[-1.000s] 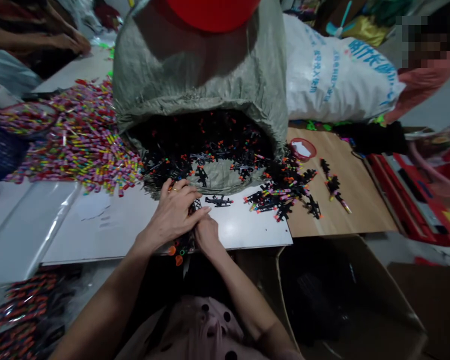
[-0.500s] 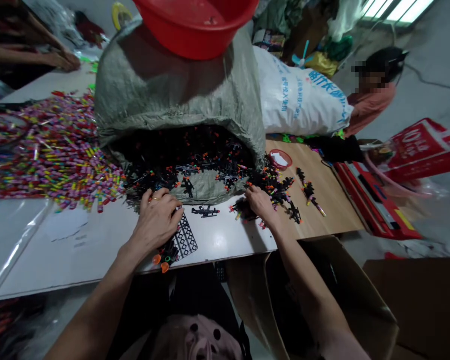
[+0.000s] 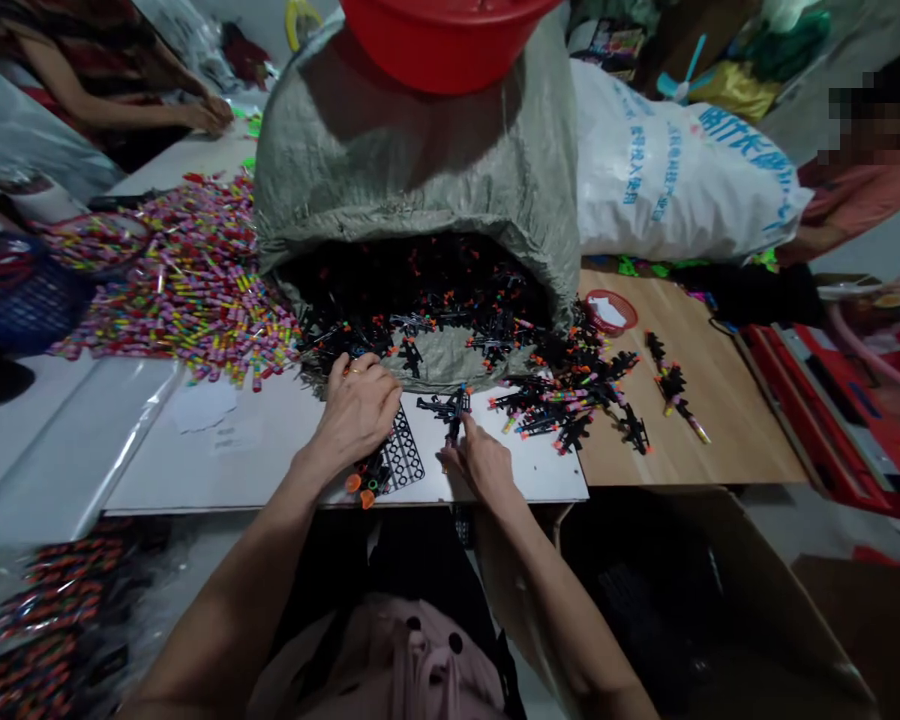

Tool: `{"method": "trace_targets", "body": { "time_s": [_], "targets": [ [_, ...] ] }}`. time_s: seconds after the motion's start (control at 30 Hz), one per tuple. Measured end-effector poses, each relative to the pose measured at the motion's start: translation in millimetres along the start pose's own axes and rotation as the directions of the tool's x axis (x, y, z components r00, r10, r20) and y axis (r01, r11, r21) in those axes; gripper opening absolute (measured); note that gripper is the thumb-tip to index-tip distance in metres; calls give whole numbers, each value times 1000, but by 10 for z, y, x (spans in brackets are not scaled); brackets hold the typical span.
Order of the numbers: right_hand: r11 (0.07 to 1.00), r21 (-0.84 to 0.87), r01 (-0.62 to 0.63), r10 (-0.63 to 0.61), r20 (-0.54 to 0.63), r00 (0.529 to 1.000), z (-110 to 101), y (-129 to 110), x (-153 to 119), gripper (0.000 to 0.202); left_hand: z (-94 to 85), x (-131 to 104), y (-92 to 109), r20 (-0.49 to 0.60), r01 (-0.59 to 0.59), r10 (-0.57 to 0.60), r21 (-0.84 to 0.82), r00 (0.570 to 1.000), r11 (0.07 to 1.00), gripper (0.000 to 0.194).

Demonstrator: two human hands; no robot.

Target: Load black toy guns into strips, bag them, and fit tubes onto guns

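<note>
My right hand (image 3: 484, 455) pinches a small black toy gun (image 3: 452, 418) upright above the white tabletop. Another black toy gun (image 3: 433, 405) lies just behind it. My left hand (image 3: 360, 415) is curled downward at the lip of the sack, its fingertips mostly hidden; I cannot make out what is in it. Partly under it are a black plastic lattice plate (image 3: 406, 455) and black pieces with orange ends (image 3: 361, 492). Facing me, a large grey-green woven sack (image 3: 420, 170) lies open, full of black toy guns. To the right spreads a pile of toy guns (image 3: 559, 400) with colourful tubes.
Colourful little tubes (image 3: 195, 280) are heaped at left near a blue basket (image 3: 26, 290). A red basin (image 3: 450, 45) rests on the sack. A white sack (image 3: 682, 180) and a small red basket (image 3: 611, 312) stand right. Two people sit beyond. Below right is an open cardboard box (image 3: 757, 570).
My right hand has moved left from the toy pile and now holds a toy gun near the middle. My left hand stays by the lattice plate. The view has turned left.
</note>
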State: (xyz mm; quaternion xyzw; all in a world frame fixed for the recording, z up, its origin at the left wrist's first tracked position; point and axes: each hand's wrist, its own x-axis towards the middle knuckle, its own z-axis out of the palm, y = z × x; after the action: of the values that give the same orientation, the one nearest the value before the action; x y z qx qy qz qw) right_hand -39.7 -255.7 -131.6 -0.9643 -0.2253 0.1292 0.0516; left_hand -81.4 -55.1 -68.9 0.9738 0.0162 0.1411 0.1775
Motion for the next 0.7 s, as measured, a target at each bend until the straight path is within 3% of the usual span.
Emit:
{"method": "trace_targets", "body": {
  "time_s": [0.07, 0.13, 0.2, 0.27, 0.33, 0.4, 0.43, 0.57, 0.7],
  "targets": [
    [997, 38, -67, 65, 48, 997, 45, -81, 11, 50, -2, -3, -7, 13, 1, -1, -13, 1000, 1000, 32],
    [983, 111, -149, 148, 22, 989, 102, -80, -5, 41, -12, -8, -15, 29, -3, 4, -27, 1000, 1000, 31],
    [932, 290, -218, 227, 2, 974, 127, -3, -39, 33, -22, -11, -21, 38, 4, -2, -42, 999, 999, 31],
    [790, 584, -187, 232, -3, 973, 109, 70, -74, 32, -27, -8, -18, 42, 20, -17, -60, 999, 998, 30],
    [565, 823, -64, 185, -51, 981, 84, 48, -90, 34, -27, -1, -9, 46, 31, -28, -75, 999, 997, 30],
    [405, 912, 61, 133, -125, 983, 112, -93, -63, 31, -25, 4, 2, 44, 35, -31, -81, 999, 996, 29],
    [376, 922, 94, 104, -142, 984, 156, -190, -32, 29, -24, 6, 6, 40, 36, -33, -81, 999, 996, 28],
    [438, 897, 65, 70, -107, 992, 447, -505, 139, 27, -23, 7, -2, 32, 42, -40, -72, 999, 997, 28],
    [639, 763, 93, 39, -153, 988, 582, -569, 193, 19, -22, -9, -18, 31, 23, -22, -62, 999, 998, 29]
  ]
}}
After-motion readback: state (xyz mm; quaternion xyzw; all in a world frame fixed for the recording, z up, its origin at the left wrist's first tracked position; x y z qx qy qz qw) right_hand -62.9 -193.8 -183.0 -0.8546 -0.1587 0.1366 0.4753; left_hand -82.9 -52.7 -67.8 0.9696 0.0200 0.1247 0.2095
